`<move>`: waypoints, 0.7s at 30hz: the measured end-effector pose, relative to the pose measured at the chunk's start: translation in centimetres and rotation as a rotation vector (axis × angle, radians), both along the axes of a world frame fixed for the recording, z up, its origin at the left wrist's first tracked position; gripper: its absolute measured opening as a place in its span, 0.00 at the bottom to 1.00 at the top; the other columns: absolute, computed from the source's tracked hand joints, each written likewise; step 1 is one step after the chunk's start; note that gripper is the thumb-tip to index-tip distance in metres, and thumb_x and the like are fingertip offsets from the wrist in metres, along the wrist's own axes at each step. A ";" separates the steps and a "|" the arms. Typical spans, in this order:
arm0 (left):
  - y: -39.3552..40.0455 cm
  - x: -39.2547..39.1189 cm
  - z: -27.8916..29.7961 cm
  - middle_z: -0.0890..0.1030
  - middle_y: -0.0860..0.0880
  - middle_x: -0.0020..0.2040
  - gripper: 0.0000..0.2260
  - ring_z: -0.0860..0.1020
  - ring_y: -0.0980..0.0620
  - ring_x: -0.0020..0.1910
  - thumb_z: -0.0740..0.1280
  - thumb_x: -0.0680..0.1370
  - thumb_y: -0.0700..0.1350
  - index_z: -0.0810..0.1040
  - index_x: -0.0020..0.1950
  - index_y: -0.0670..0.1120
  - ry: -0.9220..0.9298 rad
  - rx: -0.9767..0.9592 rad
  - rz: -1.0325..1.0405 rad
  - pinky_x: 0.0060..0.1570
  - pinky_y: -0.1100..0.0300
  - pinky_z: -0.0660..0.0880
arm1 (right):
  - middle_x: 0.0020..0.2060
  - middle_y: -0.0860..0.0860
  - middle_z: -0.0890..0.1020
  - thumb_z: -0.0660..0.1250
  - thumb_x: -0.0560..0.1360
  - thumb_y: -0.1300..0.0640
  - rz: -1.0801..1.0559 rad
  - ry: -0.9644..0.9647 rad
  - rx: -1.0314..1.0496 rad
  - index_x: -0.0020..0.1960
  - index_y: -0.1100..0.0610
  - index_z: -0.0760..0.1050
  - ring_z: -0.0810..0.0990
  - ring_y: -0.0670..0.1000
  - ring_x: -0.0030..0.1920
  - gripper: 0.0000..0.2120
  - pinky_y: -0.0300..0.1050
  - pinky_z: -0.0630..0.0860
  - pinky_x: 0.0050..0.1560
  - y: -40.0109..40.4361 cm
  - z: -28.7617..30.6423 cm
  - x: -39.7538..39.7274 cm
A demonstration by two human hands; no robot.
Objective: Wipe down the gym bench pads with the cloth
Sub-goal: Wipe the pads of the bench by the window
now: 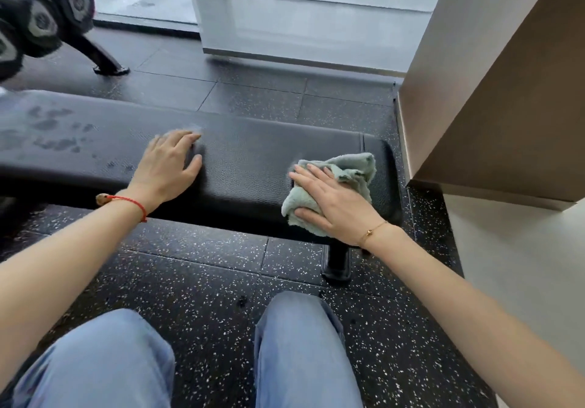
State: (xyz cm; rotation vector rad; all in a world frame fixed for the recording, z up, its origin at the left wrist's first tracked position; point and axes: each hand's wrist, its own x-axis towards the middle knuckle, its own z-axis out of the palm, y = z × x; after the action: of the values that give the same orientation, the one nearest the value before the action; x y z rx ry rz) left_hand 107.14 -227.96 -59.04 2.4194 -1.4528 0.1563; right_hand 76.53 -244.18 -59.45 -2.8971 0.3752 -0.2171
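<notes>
A long black padded gym bench runs across the view from left to right. Its left part shows wet streaks and smudges. A crumpled pale green cloth lies on the right end of the pad, partly hanging over the near edge. My right hand presses flat on the cloth, thumb hooked under its lower fold. My left hand rests palm down on the bare pad in the middle, fingers spread, holding nothing.
A beige pillar stands close to the bench's right end. Black dumbbells on a rack sit at the top left. The bench's foot rests on speckled black rubber floor. My knees in blue jeans are near the bottom.
</notes>
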 end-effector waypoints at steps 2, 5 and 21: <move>0.9 2.5 -0.8 0.72 0.40 0.69 0.30 0.69 0.40 0.69 0.52 0.74 0.58 0.71 0.70 0.43 -0.018 0.037 0.008 0.71 0.42 0.62 | 0.79 0.47 0.53 0.54 0.78 0.33 -0.060 -0.024 -0.033 0.79 0.52 0.52 0.45 0.45 0.78 0.37 0.47 0.41 0.78 -0.5 0.3 -1.5; 1.1 4.0 -1.8 0.70 0.40 0.71 0.32 0.66 0.40 0.71 0.51 0.74 0.61 0.69 0.72 0.44 0.012 0.026 0.002 0.72 0.41 0.59 | 0.79 0.47 0.53 0.54 0.76 0.30 -0.164 -0.001 -0.080 0.80 0.53 0.50 0.47 0.46 0.79 0.41 0.52 0.48 0.78 -0.7 0.2 -4.3; 1.1 4.1 -2.4 0.64 0.43 0.76 0.27 0.57 0.44 0.76 0.54 0.79 0.57 0.64 0.75 0.47 0.065 -0.018 -0.032 0.74 0.39 0.47 | 0.77 0.50 0.60 0.67 0.72 0.38 -0.278 -0.049 -0.137 0.77 0.57 0.58 0.56 0.49 0.78 0.42 0.49 0.50 0.78 4.0 -0.2 -2.8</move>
State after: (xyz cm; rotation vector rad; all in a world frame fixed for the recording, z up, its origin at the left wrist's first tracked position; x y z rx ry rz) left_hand 111.24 -226.85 -61.45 2.3631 -1.4545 0.0814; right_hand 73.71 -240.22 -59.68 -2.9559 0.7838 -0.3700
